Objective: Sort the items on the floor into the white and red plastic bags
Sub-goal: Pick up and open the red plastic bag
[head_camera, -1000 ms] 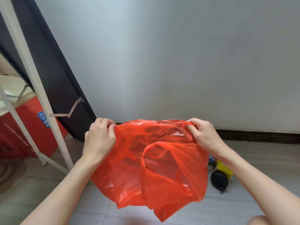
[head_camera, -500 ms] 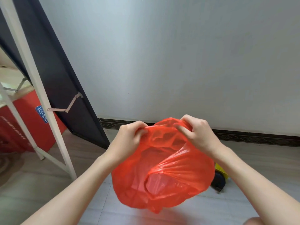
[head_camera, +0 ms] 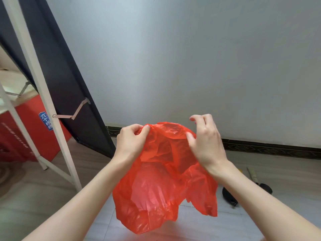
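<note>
Two hands hold up a red plastic bag (head_camera: 161,185) above the floor: the left hand (head_camera: 131,141) pinches its rim. The right hand (head_camera: 206,141) presses a thumb on the rim, fingers loosely curled above it. Dark objects (head_camera: 229,196) at right are half hidden behind the right forearm.
</note>
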Demonstrator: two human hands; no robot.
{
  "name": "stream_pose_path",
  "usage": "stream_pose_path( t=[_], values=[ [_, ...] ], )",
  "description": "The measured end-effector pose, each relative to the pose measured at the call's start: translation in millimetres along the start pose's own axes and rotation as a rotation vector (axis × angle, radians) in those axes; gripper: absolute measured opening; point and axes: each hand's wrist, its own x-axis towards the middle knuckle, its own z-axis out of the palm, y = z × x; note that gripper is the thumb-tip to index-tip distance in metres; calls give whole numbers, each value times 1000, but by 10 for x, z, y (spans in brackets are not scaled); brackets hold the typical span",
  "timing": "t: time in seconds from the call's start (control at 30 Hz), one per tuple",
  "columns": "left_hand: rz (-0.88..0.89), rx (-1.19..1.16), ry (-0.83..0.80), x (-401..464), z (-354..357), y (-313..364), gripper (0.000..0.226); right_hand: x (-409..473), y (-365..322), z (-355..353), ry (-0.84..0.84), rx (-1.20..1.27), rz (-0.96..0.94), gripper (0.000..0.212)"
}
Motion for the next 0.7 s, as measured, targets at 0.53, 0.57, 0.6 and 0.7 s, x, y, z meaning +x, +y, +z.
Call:
stream_pose_path(
  t=[0.53,0.57,0.6,0.7],
  values=[
    [95,-154,-315,-124,-243,181,24,-11,86,260,73,1,-306,20],
    [103,-146,-288,-97,-276,172,25,15,98,248,82,29,-342,19],
    [122,-107,-257,-65,-306,153,26,37,96,229,96,32,-380,19],
    [217,117,-130,7,-337,82,28,85,56,199,120,12,-475,23]
  ],
)
